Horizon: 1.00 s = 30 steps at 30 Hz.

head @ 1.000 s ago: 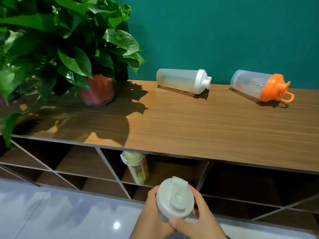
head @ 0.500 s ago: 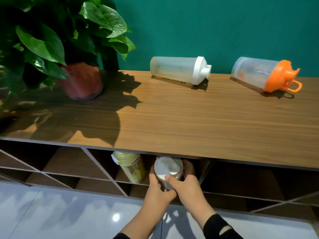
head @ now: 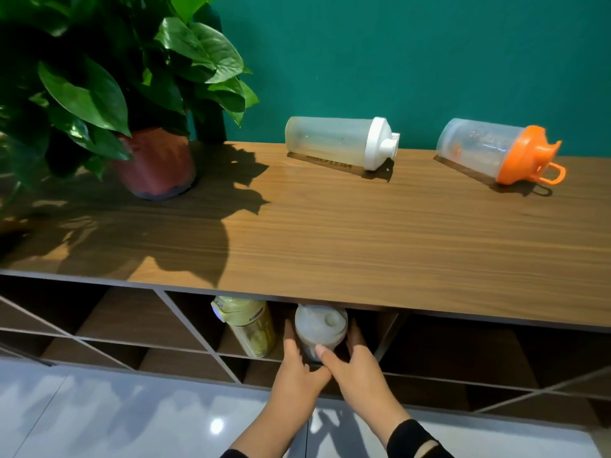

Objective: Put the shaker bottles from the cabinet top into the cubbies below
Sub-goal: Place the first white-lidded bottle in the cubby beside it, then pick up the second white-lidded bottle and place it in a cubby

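A pale green-lidded shaker bottle (head: 320,328) stands upright inside a cubby just under the cabinet top (head: 330,233). My left hand (head: 297,368) grips its left side and my right hand (head: 357,368) its right side and front. A yellow-green bottle (head: 251,325) stands in the same cubby, just to its left. Two shakers lie on their sides at the back of the cabinet top: a white-lidded one (head: 340,142) in the middle and an orange-lidded one (head: 496,150) at the right.
A potted plant in a red-brown pot (head: 155,163) with large leaves stands at the top's back left. The cubbies (head: 115,325) have slanted dividers, with more openings to the left and right. A glossy pale floor (head: 99,418) lies below.
My two hands have carried the pale green-lidded shaker from in front of the cabinet forward into the cubby beside the yellow-green bottle. The view has come closer to the cabinet.
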Tool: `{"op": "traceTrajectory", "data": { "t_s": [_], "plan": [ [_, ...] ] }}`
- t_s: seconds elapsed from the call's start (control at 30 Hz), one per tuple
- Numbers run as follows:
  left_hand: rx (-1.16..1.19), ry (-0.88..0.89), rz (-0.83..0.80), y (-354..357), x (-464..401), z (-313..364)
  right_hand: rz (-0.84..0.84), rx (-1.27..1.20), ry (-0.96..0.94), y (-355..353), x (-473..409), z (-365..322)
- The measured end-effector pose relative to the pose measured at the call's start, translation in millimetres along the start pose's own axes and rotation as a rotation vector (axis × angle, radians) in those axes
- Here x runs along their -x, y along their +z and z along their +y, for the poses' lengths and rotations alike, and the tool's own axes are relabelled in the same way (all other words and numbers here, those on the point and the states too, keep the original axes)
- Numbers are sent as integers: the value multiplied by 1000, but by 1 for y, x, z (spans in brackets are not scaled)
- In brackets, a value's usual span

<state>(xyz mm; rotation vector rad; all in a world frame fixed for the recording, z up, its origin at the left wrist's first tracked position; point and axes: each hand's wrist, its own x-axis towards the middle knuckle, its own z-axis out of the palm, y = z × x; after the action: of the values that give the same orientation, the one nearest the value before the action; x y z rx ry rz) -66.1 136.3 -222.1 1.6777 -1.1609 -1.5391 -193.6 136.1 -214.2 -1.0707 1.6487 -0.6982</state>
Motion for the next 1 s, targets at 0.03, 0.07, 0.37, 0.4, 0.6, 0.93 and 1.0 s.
{"op": "traceTrajectory", "data": {
  "t_s": [0.03,0.07,0.37,0.4,0.6,0.93,1.0],
  "plan": [
    [-21,-30,-4,-2,5,4,-14,44,42,-6,10,-4],
    [-47,-58,-22,-6,14,9,-33,101,79,-13,24,-7],
    [-494,993,187,-34,94,104,259,80,-682,-118,111,-103],
    [-519,1032,194,-32,84,129,264,44,-682,-128,93,-114],
    [-930,969,339,-11,-22,253,212,164,-492,-155,-28,-136],
    [-1572,897,258,-16,-151,322,314,216,-504,-151,-59,-144],
    [-1556,887,229,-10,-155,332,314,196,-501,-151,-59,-144]
  ]
}}
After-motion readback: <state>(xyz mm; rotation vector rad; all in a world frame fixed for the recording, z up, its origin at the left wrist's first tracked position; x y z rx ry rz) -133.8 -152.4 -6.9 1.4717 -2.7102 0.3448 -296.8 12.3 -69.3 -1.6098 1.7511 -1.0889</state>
